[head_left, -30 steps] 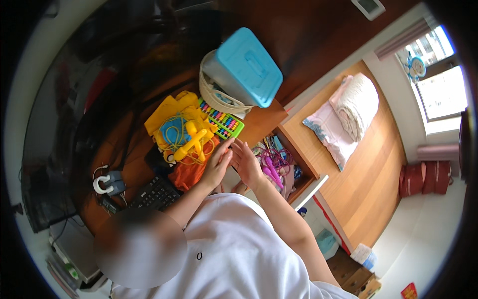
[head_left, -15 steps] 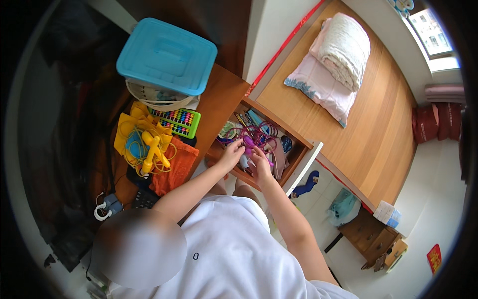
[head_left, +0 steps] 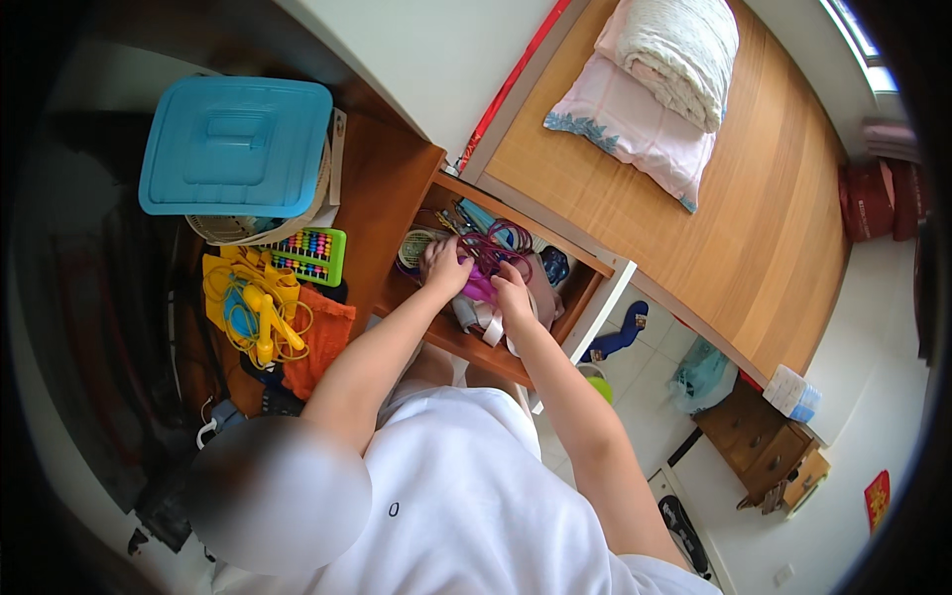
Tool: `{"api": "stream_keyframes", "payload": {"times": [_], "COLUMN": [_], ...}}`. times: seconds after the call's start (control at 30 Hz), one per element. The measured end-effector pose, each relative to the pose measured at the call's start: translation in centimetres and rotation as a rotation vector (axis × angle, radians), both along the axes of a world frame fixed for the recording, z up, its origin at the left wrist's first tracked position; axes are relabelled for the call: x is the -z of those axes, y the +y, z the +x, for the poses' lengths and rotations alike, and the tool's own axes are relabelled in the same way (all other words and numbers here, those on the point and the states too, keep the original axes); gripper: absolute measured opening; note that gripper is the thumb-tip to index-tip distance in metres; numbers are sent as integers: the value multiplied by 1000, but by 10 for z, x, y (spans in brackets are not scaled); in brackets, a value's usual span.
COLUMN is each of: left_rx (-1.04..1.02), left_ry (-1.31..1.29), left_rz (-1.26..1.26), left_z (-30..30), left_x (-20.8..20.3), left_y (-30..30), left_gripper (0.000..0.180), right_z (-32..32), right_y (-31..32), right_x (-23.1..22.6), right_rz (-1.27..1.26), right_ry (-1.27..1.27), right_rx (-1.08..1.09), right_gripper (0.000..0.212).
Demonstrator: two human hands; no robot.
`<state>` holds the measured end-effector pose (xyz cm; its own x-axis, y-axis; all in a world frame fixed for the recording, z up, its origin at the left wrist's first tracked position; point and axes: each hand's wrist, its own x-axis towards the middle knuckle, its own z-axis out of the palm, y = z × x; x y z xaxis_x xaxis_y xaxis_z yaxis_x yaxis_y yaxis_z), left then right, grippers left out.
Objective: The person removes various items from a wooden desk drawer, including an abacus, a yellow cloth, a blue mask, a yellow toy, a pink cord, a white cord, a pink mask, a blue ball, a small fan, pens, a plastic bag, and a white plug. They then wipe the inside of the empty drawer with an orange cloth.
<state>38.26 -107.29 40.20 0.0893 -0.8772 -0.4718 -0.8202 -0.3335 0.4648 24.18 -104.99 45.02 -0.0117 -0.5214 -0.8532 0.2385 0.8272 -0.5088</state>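
Observation:
Both my hands are inside an open wooden drawer (head_left: 466,347) full of small things. My left hand (head_left: 445,269) is curled over the left part of the contents; what its fingers close on is hidden. My right hand (head_left: 513,295) is closed at the right end of a bright purple piece, seemingly part of the coiled purple cord (head_left: 506,236). The cord lies in loose loops at the far side of the drawer. Below the hands is a white strip (head_left: 491,324). A dark blue patterned item (head_left: 554,265) sits in the right corner, and a round netted item (head_left: 416,248) at the left.
On the desk left of the drawer stand a blue-lidded box (head_left: 236,149), a green abacus (head_left: 330,260), a yellow jump rope (head_left: 263,322) and an orange cloth (head_left: 322,332). A wooden platform (head_left: 694,258) with a rolled quilt (head_left: 679,55) lies right. The drawer front (head_left: 607,302) sticks out.
The view has shifted, so the drawer and desk sit further left. My left hand has moved left, away from my right. More of the purple piece and the white strip show between and below them.

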Motion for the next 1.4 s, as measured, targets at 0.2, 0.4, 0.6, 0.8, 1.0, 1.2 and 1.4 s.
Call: {"api": "stream_keyframes", "payload": {"times": [0.2, 0.4, 0.6, 0.8, 1.0, 1.2, 1.4], "left_rx": [50, 94, 107, 115, 130, 165, 168], "left_ry": [-220, -227, -210, -228, -35, 274, 460], "left_rz": [107, 94, 174, 60, -170, -291, -249], "left_z": [-9, -4, -1, 2, -3, -18, -28], "left_x": [-10, -11, -13, -20, -42, -70, -98], "left_y": [-8, -7, 1, 17, 28, 44, 60], "left_gripper": [48, 42, 39, 35, 26, 20, 20], "right_z": [1, 5, 5, 7, 17, -2, -20], "right_y": [0, 8, 11, 9, 12, 12, 15], "right_x": [11, 41, 52, 37, 25, 14, -18], "right_rz": [-55, -162, -149, -90, -49, 53, 69], "right_ry": [257, 459, 444, 393, 511, -49, -358], "right_rx": [-148, -236, -156, -215, -136, 103, 288], "right_gripper": [50, 55, 61, 63, 61, 62, 49]}}
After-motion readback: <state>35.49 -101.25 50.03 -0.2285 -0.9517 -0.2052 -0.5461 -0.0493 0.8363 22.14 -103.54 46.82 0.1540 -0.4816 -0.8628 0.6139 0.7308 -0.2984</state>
